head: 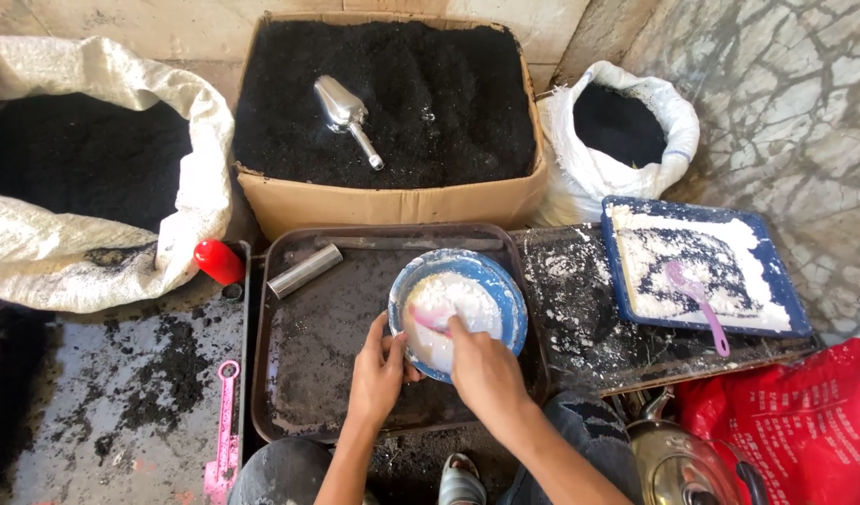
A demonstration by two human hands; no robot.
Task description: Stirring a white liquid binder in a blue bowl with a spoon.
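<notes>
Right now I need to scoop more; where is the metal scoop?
The metal scoop lies on the black granules in the cardboard box, top centre, between the two white sacks.

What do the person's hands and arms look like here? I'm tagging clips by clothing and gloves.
Both the left hand and the right hand are bare: no gloves, rings, watch or bracelet show. The forearms are bare too, with no sleeves in view. White powder dusts the right hand's fingers.
</notes>
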